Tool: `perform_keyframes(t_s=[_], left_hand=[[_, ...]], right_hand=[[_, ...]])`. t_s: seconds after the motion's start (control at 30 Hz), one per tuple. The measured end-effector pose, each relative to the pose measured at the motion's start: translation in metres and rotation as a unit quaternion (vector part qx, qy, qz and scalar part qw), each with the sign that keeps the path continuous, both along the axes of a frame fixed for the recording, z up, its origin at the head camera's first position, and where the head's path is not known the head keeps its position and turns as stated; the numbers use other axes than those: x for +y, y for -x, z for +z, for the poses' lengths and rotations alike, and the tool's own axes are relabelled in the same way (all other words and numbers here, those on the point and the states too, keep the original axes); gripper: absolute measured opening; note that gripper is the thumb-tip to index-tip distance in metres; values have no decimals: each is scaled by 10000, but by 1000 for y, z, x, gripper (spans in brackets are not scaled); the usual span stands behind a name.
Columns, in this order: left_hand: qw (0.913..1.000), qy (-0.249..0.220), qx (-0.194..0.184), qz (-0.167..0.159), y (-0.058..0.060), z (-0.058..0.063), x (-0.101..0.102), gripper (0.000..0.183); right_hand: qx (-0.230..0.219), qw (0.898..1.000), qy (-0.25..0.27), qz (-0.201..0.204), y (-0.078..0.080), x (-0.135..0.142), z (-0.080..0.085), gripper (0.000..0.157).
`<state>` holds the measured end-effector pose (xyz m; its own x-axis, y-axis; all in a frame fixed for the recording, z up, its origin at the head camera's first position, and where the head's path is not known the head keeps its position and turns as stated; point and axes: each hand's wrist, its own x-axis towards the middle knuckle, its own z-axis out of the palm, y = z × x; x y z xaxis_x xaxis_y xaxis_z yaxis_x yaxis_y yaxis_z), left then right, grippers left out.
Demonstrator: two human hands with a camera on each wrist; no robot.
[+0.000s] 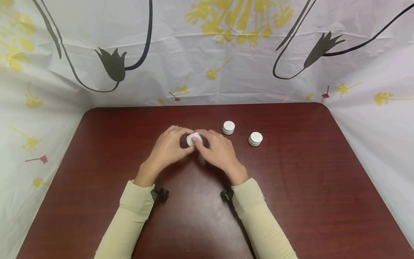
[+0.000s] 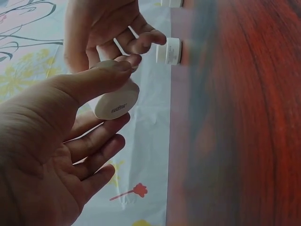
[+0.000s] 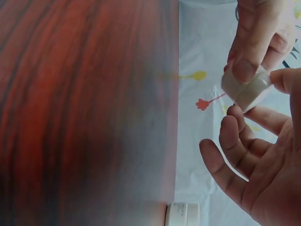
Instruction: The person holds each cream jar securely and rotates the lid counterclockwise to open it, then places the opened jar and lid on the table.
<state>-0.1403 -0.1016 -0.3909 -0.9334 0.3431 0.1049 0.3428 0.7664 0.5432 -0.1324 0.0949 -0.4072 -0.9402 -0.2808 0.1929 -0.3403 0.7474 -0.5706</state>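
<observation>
A small white round jar [image 1: 192, 139] is held between both hands above the table, tilted on its side. My left hand [image 1: 169, 144] pinches it between thumb and fingers. In the left wrist view the jar's flat end [image 2: 117, 107] carries small dark print. My right hand [image 1: 218, 147] grips the jar's other end with thumb and index finger, while its remaining fingers [image 3: 225, 172] are loosely bent away from it in the right wrist view. Whether the lid and body are parted cannot be told.
Two more white lidded jars stand on the dark red wooden table [image 1: 307, 180]: one jar [image 1: 228, 127] just beyond my right hand, another jar [image 1: 255, 139] farther right. A white flower-patterned sheet [image 1: 181, 43] hangs along the table's back and sides.
</observation>
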Motion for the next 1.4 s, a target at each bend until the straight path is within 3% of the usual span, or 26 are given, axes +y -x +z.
perform_keyframes(t_s=[0.27, 0.7, 0.97, 1.4], left_hand=[[9999, 50, -144, -42, -1, -1, 1, 45], [9999, 19, -162, 32, 0, 1, -3, 44], [9992, 28, 358, -178, 2, -1, 0, 41], [9990, 57, 337, -276, 1, -6, 1, 36]], right_hand=[[14, 10000, -73, 32, -1, 1, 1, 36], [-37, 9998, -80, -152, -2, 2, 5, 51], [48, 9993, 95, -372, -1, 2, 5, 35], [143, 9998, 21, -155, -2, 3, 4, 28]])
